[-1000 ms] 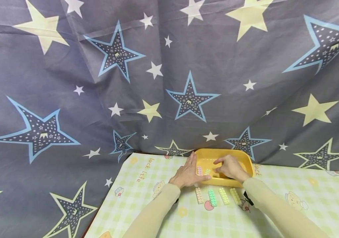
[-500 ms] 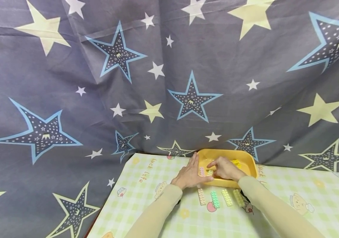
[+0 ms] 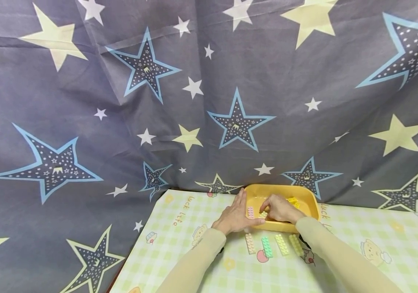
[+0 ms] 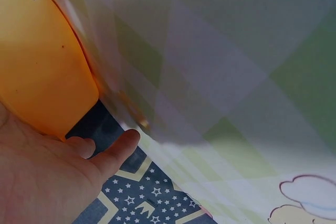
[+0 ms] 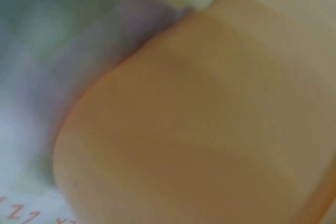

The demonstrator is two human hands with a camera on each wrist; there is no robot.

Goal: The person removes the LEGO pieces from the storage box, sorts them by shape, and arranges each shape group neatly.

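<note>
My left hand (image 3: 235,216) lies along the left end of the yellow-orange bin (image 3: 280,228), thumb at the front rim and fingers stretched toward the back. In the left wrist view its straight fingers (image 4: 118,153) extend past the corner of the bin. Inside the bin, my right hand (image 3: 280,208) reaches down with bent fingers and pinches a small pale yellow building brick (image 3: 263,215). A pink brick (image 3: 250,212) lies at the bin's left end, and bright yellow bricks (image 3: 294,202) sit farther right, behind the right hand. The right wrist view shows no fingers.
In front of the bin a row of bricks lies on the checked tablecloth (image 3: 253,276): peach (image 3: 250,243), green (image 3: 267,247), pale yellow (image 3: 281,244) and yellow-green (image 3: 296,245). A dark star-patterned curtain (image 3: 209,101) hangs close behind the bin.
My right hand has moved left within the bin, down to the pale yellow brick, uncovering the bright yellow bricks. My left hand stays at the bin's left end. The head view shifted slightly.
</note>
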